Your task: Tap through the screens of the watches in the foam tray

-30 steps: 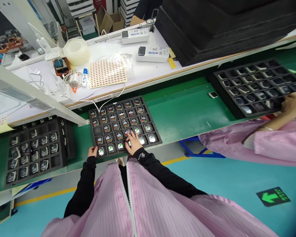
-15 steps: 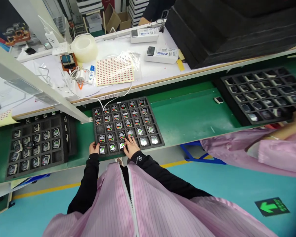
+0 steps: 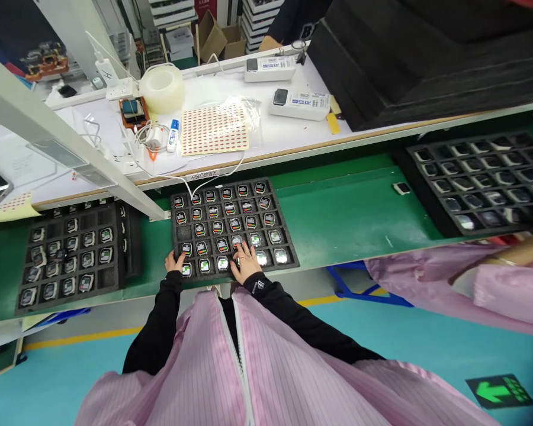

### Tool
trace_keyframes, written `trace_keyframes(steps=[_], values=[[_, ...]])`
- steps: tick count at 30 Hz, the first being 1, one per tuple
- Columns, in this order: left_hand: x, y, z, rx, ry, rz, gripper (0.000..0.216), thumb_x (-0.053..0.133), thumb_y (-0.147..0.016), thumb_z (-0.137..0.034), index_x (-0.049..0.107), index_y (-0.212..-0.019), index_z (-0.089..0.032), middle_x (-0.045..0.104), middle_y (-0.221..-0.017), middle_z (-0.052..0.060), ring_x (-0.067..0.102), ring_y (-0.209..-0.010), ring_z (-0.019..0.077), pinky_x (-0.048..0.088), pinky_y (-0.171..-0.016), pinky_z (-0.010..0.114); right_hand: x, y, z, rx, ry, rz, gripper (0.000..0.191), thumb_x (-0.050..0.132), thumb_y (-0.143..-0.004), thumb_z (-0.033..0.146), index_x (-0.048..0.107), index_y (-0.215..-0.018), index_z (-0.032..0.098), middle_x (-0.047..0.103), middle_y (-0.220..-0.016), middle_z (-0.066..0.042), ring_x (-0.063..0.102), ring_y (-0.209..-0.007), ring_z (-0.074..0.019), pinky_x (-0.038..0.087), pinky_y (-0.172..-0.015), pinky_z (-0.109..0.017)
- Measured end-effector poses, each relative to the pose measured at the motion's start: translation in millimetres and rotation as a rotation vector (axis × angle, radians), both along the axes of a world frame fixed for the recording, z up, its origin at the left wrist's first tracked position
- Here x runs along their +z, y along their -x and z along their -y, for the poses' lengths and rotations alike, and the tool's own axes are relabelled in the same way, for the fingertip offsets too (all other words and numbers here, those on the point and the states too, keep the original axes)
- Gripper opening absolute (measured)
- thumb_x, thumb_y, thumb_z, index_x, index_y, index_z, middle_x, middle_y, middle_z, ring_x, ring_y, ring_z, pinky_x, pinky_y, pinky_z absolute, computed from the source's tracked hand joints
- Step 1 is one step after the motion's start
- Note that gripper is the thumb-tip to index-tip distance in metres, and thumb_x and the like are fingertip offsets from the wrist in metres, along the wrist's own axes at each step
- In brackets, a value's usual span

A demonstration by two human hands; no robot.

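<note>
A black foam tray (image 3: 183,233) with rows of square smartwatches lies before me, many of their screens lit. My left hand (image 3: 175,262) is at its front left corner, fingers stretched over the rim beside a watch (image 3: 186,249) in the left column. Over the front rows, my right hand (image 3: 247,264) is spread open. Its fingertips touch down around a watch (image 3: 237,241), and the hand partly covers the front-row watch below. Just left of that hand, another watch (image 3: 222,262) shows a bright screen. A white cable (image 3: 190,188) runs down to the tray's back edge.
More watch trays stand left (image 3: 109,278) and right (image 3: 459,183) on the green bench (image 3: 337,207). A lone watch (image 3: 401,188) lies near the right tray. A slanted white post (image 3: 93,160) rises at left. A co-worker's pink sleeve (image 3: 506,284) reaches in at right.
My right hand has slid slightly right along the front row, uncovering a lit watch. My left fingers have moved further over the tray's rim. The whole view has shifted a little.
</note>
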State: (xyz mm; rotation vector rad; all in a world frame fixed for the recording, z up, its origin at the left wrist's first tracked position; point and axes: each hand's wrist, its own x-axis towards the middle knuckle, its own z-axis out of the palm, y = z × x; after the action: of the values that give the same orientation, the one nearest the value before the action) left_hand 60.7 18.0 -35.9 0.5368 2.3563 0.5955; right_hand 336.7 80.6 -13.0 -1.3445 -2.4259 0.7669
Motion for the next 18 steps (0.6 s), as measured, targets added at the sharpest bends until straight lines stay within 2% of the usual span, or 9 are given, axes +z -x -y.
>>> trace_keyframes(steps=[4,9,15,18], values=[[0.6,-2,1,-0.014,-0.012,-0.005,0.047,0.062,-0.086,-0.038,0.051,-0.126,-0.017,0.05,-0.131,0.013,0.043,-0.127,0.0281,0.032,-0.11,0.046,7.8,10,1,0.1,0.012,-0.025,0.018,0.05,-0.084,0.021,0.058,-0.097,0.012,0.045,-0.14,-0.018,0.024,-0.141,-0.0325,0.015,-0.116,-0.057],[1.5,-4,3,-0.008,-0.025,-0.005,0.055,0.066,-0.081,-0.038,0.049,-0.129,-0.015,0.051,-0.13,0.015,0.046,-0.126,0.0296,0.033,-0.11,0.045,9.1,22,2,0.175,0.034,-0.011,0.02,0.051,-0.083,0.02,0.058,-0.099,0.011,0.043,-0.142,-0.019,0.023,-0.141,-0.033,0.016,-0.117,-0.055],[2.7,-5,4,-0.011,-0.05,-0.021,0.058,0.067,-0.076,-0.038,0.052,-0.128,-0.015,0.052,-0.128,0.017,0.045,-0.127,0.0319,0.032,-0.112,0.041,4.8,21,1,0.231,0.078,0.044,0.022,0.057,-0.067,0.014,0.057,-0.089,0.012,0.043,-0.141,-0.022,0.024,-0.14,-0.0362,0.013,-0.116,-0.059],[2.5,-5,4,-0.021,-0.045,-0.028,0.06,0.067,-0.075,-0.039,0.052,-0.128,-0.014,0.052,-0.128,0.018,0.045,-0.127,0.0328,0.031,-0.112,0.041,8.1,22,-1,0.277,0.082,0.039,0.023,0.056,-0.066,0.014,0.057,-0.089,0.012,0.041,-0.143,-0.022,0.02,-0.142,-0.0358,0.011,-0.116,-0.058]])
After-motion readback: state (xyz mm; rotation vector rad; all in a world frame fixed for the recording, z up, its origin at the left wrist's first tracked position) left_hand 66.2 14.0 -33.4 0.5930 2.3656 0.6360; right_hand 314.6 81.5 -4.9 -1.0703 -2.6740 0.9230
